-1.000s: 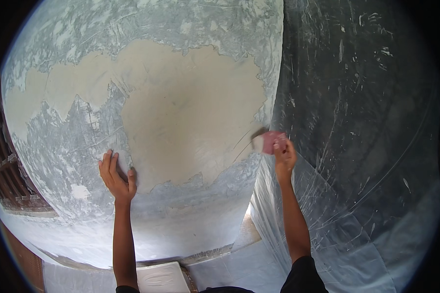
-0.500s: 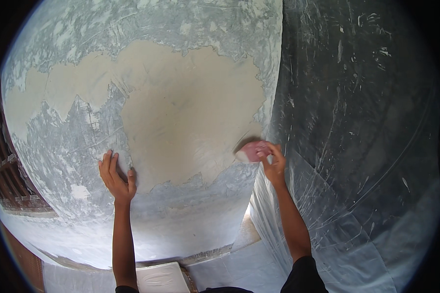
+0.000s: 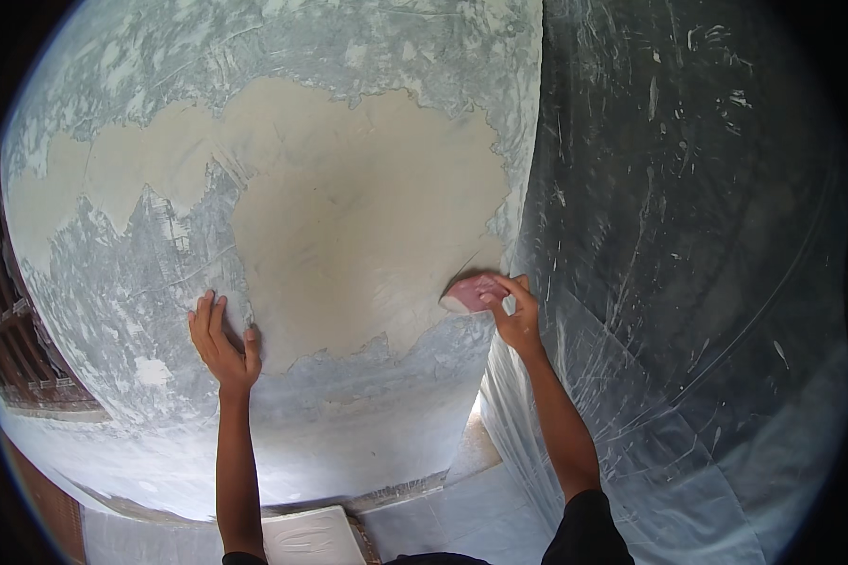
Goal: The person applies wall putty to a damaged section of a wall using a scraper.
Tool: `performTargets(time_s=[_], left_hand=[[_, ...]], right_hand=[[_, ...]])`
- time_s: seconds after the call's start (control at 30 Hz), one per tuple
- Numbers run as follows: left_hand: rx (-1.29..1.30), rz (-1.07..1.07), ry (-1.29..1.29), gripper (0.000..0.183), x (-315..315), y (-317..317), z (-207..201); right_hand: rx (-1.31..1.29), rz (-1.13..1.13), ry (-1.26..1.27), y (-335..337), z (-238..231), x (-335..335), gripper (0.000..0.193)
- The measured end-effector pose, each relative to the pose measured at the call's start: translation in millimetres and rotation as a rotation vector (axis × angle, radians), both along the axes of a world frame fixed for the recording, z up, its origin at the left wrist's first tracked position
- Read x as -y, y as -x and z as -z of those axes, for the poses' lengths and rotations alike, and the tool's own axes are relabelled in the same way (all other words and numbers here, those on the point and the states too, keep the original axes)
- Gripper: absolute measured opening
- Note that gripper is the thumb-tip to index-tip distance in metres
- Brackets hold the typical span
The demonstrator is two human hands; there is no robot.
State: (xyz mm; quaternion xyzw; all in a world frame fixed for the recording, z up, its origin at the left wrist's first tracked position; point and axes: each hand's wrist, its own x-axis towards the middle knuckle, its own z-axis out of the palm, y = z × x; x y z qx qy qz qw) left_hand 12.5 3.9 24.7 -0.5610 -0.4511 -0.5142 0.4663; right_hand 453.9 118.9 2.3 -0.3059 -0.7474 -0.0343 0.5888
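Observation:
A broad smear of beige filler (image 3: 358,198) covers the middle of a grey, white-streaked wall (image 3: 367,56). My right hand (image 3: 518,313) pinches a flat pink putty spreader (image 3: 471,294) between thumb and fingers. The spreader's left edge lies against the lower right of the filler, close to the wall's right edge, with a dark shadow along its upper side. To the left, my left hand (image 3: 224,347) rests on the wall with its fingers stretched upward and the thumb apart. It holds nothing and sits just beside the filler's left border.
Clear plastic sheeting (image 3: 688,226), spotted with white splashes, hangs over a dark surface on the right and gathers in folds below. A white rectangular board or lid (image 3: 313,537) lies low between my forearms. Brown slats (image 3: 28,344) show at the far left.
My right hand has shifted slightly left with the pink putty spreader. The left hand stays in place on the wall.

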Motion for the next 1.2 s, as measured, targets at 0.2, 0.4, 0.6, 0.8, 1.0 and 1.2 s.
performTargets(time_s=[0.2, 0.4, 0.6, 0.8, 1.0, 1.2], left_hand=[[-0.005, 0.014, -0.005, 0.048, 0.5, -1.2, -0.9], [-0.001, -0.004, -0.005, 0.048, -0.4, -0.4, 0.0], [-0.005, 0.009, -0.009, 0.048, -0.1, -2.4, -1.2], [0.001, -0.001, -0.005, 0.048, -0.1, -1.0, -0.4], [-0.005, 0.009, -0.008, 0.048, -0.4, -1.5, -0.5], [-0.003, -0.001, -0.003, 0.048, 0.1, -0.6, 0.0]], right_hand=[[-0.814, -0.184, 0.008, -0.8, -30.9, 3.3, 0.039], [-0.144, -0.144, 0.025, 7.9, -5.9, 13.1, 0.034], [-0.690, -0.164, 0.029, 6.0, -13.6, 0.7, 0.035], [-0.231, -0.094, 0.073, -4.5, 4.5, -1.3, 0.032], [-0.840, -0.243, 0.041, -1.4, -13.4, -1.5, 0.033], [-0.554, -0.101, 0.090, 0.2, -1.5, -2.5, 0.035]])
